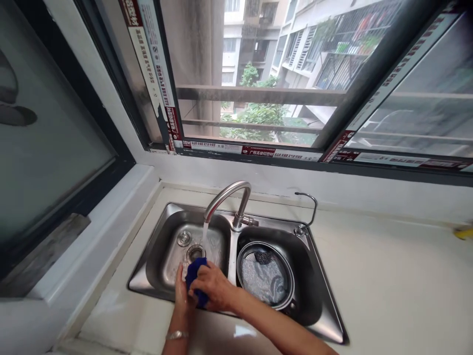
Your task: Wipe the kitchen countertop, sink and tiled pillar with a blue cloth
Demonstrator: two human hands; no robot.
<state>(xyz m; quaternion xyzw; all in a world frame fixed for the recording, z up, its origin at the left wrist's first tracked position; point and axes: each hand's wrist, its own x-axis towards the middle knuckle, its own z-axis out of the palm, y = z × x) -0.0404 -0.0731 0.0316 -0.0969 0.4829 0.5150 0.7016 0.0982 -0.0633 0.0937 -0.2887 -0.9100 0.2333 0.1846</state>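
Note:
Both of my hands hold a dark blue cloth (195, 270) over the left basin of a steel double sink (328, 315). My left hand (181, 291) grips the cloth from the left, a bracelet on its wrist. My right hand (213, 289) is wrapped over the cloth from the right. Water runs from the curved steel faucet (228, 193) onto the cloth and my fingers. The left basin's drain (193, 253) shows just beyond the cloth.
A round pot or basin (265, 278) holding cloth-like things sits in the right basin. A small second tap (308, 211) stands behind it. White counter (388, 281) stretches right, with a yellow object (464, 232) at its far edge. A window (258, 74) is above.

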